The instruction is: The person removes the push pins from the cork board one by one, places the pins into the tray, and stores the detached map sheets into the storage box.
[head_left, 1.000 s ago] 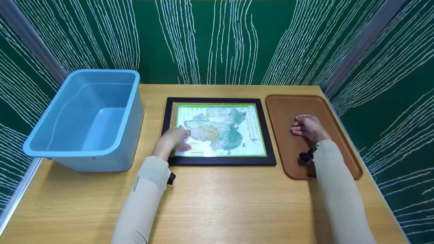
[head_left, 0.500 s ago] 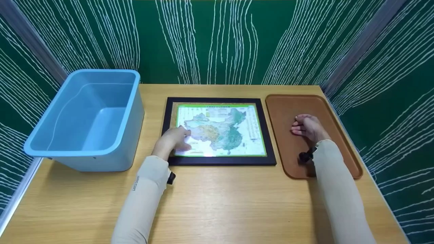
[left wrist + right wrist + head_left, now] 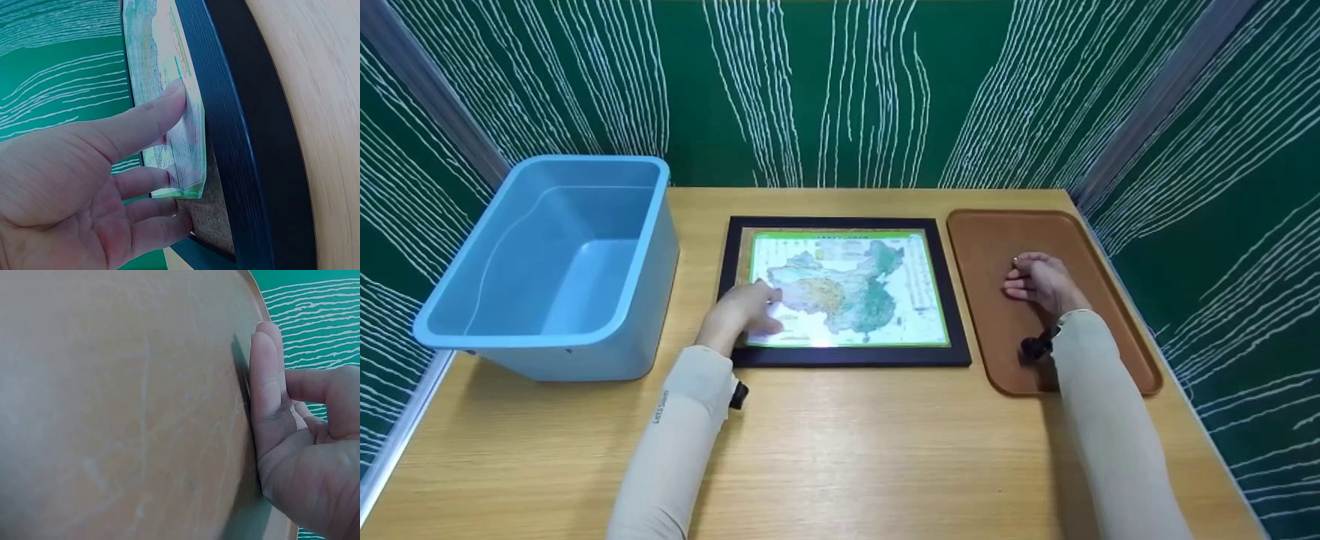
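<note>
Map sheet [image 3: 847, 292]: it is showing no visible shift since the earlier frame, and the left hand [image 3: 741, 311] and right hand [image 3: 1042, 285] are staying where they were. It is lying flat inside the dark frame [image 3: 847, 358], at the middle of the picture.
Left hand: thumb and fingers are spreading wide, the fingertips meeting the sheet's lower-left corner and the cork strip [image 3: 211, 211] beside it; they are probably steadying the sheet within the frame.
Right hand: fingers are bending in over the tray [image 3: 997, 345] at the right of the picture; a tiny glint is showing at the fingertips, but I cannot tell whether they are pinching something.
Tray: it is sitting just beside the frame, seemingly to keep small things within reach; its brown surface is looking smooth and scuffed, with rounded corners and a low rim.
Frame: straight and rectangular, it is showing fine, wood-like grain; the cork is looking rough and speckled, while the sheet is glossy, catching a bright glare along its lower edge.
Blue bin [image 3: 656, 315]: deep, smooth and plastic-looking, it is standing at the left of the pale wood-grained desk [image 3: 840, 450], perhaps set aside to leave working room.
</note>
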